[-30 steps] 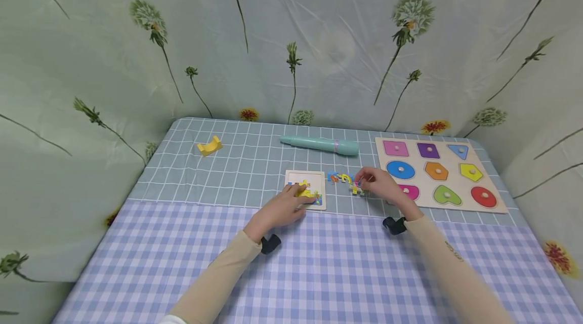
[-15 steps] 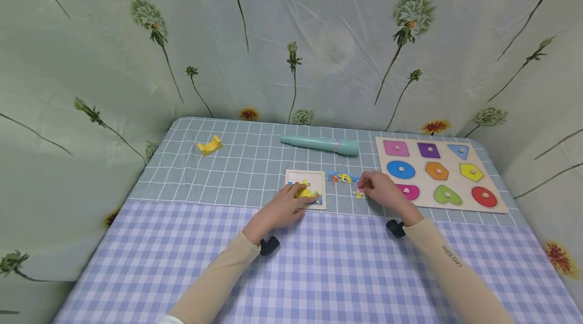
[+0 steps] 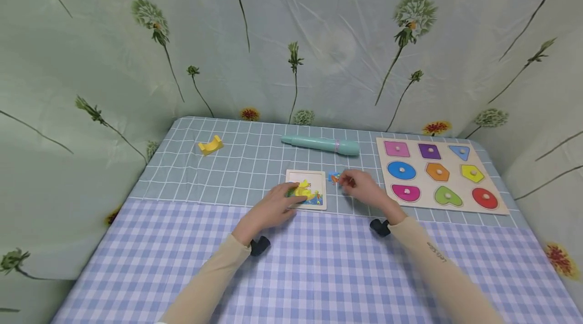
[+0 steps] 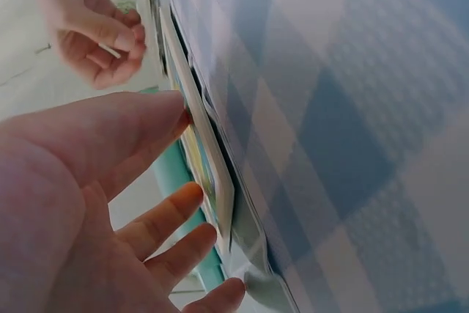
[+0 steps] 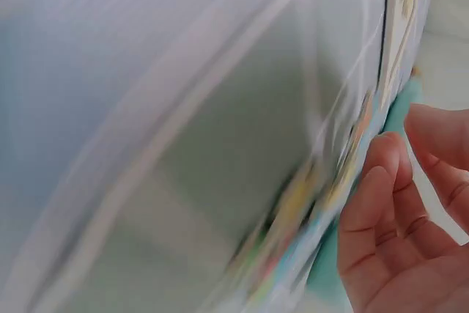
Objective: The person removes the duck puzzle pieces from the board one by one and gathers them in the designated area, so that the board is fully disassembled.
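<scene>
A small square wooden jigsaw tray (image 3: 321, 176) sits at the middle of the table, with yellow, green and blue pieces in its lower part and bare wood above. My left hand (image 3: 273, 206) reaches over its left side, fingers extended and fingertips at the pieces. Just right of the tray, my right hand (image 3: 364, 187) is over several loose jigsaw pieces, covering most of them; a blue and orange piece (image 3: 334, 176) shows by its fingertips. In the right wrist view, its fingers (image 5: 370, 192) bend loosely above blurred pieces (image 5: 282, 232), and no piece shows between them.
A wooden board of coloured knobbed shapes (image 3: 423, 208) lies right of my right hand. Behind the tray is a teal tapered tube (image 3: 321, 144). A yellow curved block (image 3: 211, 146) stands at the back left. A checked cloth (image 3: 314, 263) covers the near part.
My right hand has shifted left, toward the tray, and now covers loose pieces seen before. My left hand has drawn back slightly left, uncovering more of the yellow pieces.
</scene>
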Action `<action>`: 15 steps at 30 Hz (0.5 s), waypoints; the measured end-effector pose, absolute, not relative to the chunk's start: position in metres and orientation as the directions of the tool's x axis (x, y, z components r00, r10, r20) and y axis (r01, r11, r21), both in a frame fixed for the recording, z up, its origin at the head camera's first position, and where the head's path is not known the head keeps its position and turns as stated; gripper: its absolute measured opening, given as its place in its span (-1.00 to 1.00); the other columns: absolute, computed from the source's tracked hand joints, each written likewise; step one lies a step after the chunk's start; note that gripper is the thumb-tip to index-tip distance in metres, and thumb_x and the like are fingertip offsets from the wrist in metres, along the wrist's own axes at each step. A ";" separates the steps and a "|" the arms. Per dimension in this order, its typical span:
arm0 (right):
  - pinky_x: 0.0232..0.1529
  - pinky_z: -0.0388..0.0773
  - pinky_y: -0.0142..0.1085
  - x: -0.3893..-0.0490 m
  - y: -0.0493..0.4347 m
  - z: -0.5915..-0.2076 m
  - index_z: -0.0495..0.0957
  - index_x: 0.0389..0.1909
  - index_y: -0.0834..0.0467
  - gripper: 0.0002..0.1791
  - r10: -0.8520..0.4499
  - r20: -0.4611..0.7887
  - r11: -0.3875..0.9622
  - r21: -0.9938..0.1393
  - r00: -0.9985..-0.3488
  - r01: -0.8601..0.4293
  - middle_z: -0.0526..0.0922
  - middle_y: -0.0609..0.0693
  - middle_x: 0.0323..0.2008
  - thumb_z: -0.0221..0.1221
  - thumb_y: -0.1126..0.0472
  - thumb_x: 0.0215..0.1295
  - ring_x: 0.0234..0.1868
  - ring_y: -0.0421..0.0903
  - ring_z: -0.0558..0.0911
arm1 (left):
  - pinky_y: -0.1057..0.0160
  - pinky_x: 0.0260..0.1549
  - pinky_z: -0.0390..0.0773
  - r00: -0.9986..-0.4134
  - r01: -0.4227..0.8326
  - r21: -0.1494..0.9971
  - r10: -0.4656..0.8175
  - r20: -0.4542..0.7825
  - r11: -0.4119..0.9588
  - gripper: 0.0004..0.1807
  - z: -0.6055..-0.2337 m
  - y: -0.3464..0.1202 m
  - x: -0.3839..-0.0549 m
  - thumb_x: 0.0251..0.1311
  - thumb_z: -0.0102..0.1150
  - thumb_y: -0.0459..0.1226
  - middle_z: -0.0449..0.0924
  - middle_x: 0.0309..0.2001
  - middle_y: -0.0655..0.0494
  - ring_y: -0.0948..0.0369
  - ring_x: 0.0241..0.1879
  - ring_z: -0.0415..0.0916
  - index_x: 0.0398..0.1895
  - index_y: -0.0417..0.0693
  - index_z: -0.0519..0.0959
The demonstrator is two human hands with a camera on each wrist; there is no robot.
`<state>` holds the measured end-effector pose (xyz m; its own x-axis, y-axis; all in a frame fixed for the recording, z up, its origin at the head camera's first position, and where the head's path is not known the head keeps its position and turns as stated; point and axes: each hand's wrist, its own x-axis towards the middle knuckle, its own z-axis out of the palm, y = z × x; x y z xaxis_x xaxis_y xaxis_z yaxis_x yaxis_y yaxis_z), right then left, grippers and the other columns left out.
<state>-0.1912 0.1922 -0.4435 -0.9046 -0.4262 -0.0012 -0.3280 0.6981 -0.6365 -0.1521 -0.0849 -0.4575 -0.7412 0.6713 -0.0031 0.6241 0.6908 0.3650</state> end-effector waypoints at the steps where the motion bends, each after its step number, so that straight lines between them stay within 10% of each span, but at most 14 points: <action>1: -0.26 0.52 -0.22 -0.192 0.185 -0.444 0.55 -0.30 0.29 -0.89 -0.439 0.002 0.686 -0.645 -0.899 -0.337 0.56 0.05 -0.39 0.15 0.49 0.18 -0.35 -0.07 0.51 | -0.03 0.30 0.11 -0.741 0.623 0.369 0.671 -0.002 0.689 -0.55 -0.458 -0.087 -0.152 0.32 0.12 -0.26 0.18 0.36 -0.18 -0.09 0.35 0.11 0.28 0.03 0.46; 15: -0.18 0.51 -0.22 -0.198 0.118 -0.447 0.58 -0.09 0.35 -0.71 -0.531 0.002 0.634 -0.662 -0.847 -0.399 0.58 0.11 -0.24 0.16 0.50 0.13 -0.25 -0.03 0.52 | -0.11 0.23 0.21 -0.730 0.637 0.393 0.683 0.031 0.663 -0.59 -0.452 -0.090 -0.150 0.29 0.14 -0.30 0.26 0.30 -0.27 -0.16 0.29 0.20 0.21 -0.07 0.53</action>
